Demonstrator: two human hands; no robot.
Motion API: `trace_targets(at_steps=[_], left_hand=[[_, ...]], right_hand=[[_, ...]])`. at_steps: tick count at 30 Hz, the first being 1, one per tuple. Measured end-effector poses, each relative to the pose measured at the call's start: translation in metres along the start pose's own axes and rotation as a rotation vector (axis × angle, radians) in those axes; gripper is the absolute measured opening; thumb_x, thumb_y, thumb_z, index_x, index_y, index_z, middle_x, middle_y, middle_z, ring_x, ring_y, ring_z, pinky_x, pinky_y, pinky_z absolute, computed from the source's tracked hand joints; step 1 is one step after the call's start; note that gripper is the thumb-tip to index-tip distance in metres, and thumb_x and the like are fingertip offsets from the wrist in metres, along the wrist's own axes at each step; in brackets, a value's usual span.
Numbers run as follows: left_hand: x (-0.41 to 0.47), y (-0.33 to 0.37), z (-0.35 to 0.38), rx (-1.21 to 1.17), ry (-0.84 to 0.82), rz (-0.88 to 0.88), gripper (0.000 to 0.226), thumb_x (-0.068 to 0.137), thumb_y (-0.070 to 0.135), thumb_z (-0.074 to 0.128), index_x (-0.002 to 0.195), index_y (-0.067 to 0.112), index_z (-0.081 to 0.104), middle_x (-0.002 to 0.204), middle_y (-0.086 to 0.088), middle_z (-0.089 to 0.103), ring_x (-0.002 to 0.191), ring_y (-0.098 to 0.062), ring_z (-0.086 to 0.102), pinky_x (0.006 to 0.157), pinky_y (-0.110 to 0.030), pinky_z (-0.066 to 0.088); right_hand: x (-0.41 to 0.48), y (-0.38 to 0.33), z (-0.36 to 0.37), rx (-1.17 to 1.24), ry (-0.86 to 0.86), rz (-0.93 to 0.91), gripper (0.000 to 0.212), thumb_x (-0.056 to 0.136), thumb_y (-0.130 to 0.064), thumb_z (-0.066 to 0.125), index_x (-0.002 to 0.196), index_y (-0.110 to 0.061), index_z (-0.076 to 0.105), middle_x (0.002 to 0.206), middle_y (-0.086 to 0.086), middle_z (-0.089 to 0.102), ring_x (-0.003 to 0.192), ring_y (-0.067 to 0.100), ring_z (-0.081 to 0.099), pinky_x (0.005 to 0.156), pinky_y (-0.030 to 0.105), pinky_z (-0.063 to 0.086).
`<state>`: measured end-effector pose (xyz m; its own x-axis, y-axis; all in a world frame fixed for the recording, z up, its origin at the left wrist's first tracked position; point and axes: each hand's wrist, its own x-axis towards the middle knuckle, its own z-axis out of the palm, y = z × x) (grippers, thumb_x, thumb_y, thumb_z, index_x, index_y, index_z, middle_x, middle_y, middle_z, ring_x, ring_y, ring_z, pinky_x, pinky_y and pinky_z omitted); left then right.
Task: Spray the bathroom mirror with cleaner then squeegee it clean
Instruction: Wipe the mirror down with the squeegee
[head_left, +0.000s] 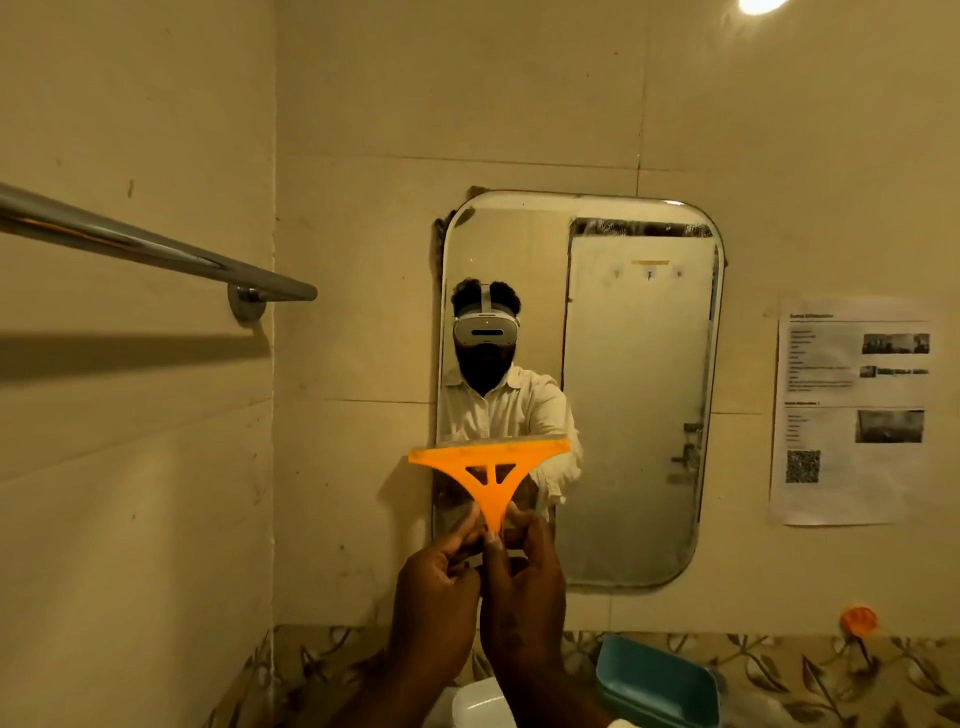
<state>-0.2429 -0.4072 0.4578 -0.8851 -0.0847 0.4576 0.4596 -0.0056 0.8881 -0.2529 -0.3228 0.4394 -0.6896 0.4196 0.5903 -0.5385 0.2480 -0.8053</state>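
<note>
A flat orange plastic squeegee (488, 475), T-shaped with triangular cut-outs, is pinched at its stem by left hand (439, 582) and right hand (527, 577) before the rounded mirror's (639, 395) lower-left corner.

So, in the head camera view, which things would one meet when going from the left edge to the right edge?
Metal towel bar → orange squeegee, gripped by the left hand and the right hand → mirror → printed paper sheet on the wall.
</note>
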Motion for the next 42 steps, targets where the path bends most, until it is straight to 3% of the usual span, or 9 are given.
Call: trace_targets(at_steps=[13,19,23,25,27,29,33,36,42], left_hand=[[-0.05,-0.053,-0.002,-0.027,0.021,-0.245,0.056,0.091,-0.019,0.056,0.134,0.016,0.064,0.109,0.004,0.077,0.111,-0.016,0.068,0.101,-0.049,0.053],[-0.062,-0.064,-0.003,0.023,0.007,-0.316,0.06,0.09,-0.026,0.045,0.133,0.012,0.063,0.101,0.006,0.075,0.102,-0.012,0.068,0.076,-0.02,0.055],[-0.069,-0.066,0.0,0.061,-0.001,-0.37,0.061,0.089,-0.025,0.042,0.135,0.009,0.063,0.105,0.0,0.073,0.105,-0.016,0.066,0.079,-0.026,0.053],[-0.073,-0.063,0.001,0.069,-0.009,-0.395,0.061,0.088,-0.026,0.042,0.134,0.009,0.063,0.105,-0.002,0.073,0.107,-0.019,0.066,0.082,-0.031,0.054],[-0.074,-0.06,0.003,0.064,-0.046,-0.406,0.06,0.088,-0.029,0.038,0.136,0.001,0.06,0.112,-0.013,0.071,0.113,-0.028,0.064,0.091,-0.037,0.053],[-0.075,-0.059,0.004,0.074,-0.098,-0.404,0.055,0.09,-0.03,0.036,0.137,-0.009,0.053,0.121,-0.026,0.065,0.121,-0.039,0.059,0.097,-0.038,0.047],[-0.083,-0.049,0.006,0.025,-0.203,-0.391,0.044,0.097,-0.025,0.037,0.139,-0.016,0.045,0.114,-0.024,0.058,0.122,-0.04,0.055,0.075,-0.018,0.048],[-0.077,-0.039,0.022,-0.013,-0.121,-0.447,0.051,0.093,-0.028,0.036,0.139,-0.011,0.05,0.117,-0.026,0.062,0.118,-0.035,0.058,0.096,-0.036,0.047],[-0.062,-0.019,0.054,-0.032,-0.091,-0.43,0.058,0.087,-0.03,0.039,0.138,-0.007,0.054,0.117,-0.023,0.066,0.108,-0.03,0.06,0.104,-0.049,0.047]], right_hand=[[-0.06,0.051,-0.009,-0.106,-0.015,0.198,0.022,0.1,-0.03,0.068,0.107,-0.049,0.059,0.09,-0.012,0.074,0.07,0.007,0.073,0.073,0.044,0.062],[-0.076,0.064,-0.014,-0.145,-0.027,0.252,0.025,0.097,-0.023,0.072,0.104,-0.045,0.063,0.082,-0.013,0.073,0.066,0.01,0.072,0.073,0.044,0.063],[-0.081,0.07,-0.021,-0.144,-0.081,0.297,0.023,0.097,-0.02,0.072,0.107,-0.039,0.065,0.087,-0.006,0.074,0.062,0.011,0.071,0.072,0.041,0.062],[-0.083,0.071,-0.025,-0.141,-0.103,0.307,0.021,0.097,-0.019,0.071,0.11,-0.036,0.066,0.088,-0.004,0.075,0.063,0.008,0.071,0.066,0.028,0.06],[-0.084,0.07,-0.031,-0.134,-0.112,0.33,0.023,0.097,-0.018,0.072,0.108,-0.038,0.066,0.088,-0.003,0.075,0.062,0.007,0.072,0.058,0.016,0.053],[-0.085,0.07,-0.035,-0.135,-0.13,0.358,0.022,0.097,-0.018,0.072,0.109,-0.035,0.067,0.087,-0.001,0.076,0.061,0.012,0.072,0.057,0.019,0.054],[-0.082,0.066,-0.047,-0.134,-0.156,0.397,0.016,0.098,-0.021,0.071,0.11,-0.031,0.068,0.085,0.001,0.076,0.059,0.013,0.072,0.063,0.029,0.059],[-0.076,0.059,-0.059,-0.144,-0.15,0.373,0.014,0.097,-0.02,0.071,0.105,-0.031,0.068,0.083,-0.001,0.076,0.056,0.006,0.07,0.059,0.023,0.056],[-0.044,0.031,-0.082,-0.139,-0.051,0.262,0.023,0.097,-0.018,0.071,0.101,-0.039,0.063,0.083,-0.003,0.075,0.06,0.008,0.07,0.054,0.012,0.049]])
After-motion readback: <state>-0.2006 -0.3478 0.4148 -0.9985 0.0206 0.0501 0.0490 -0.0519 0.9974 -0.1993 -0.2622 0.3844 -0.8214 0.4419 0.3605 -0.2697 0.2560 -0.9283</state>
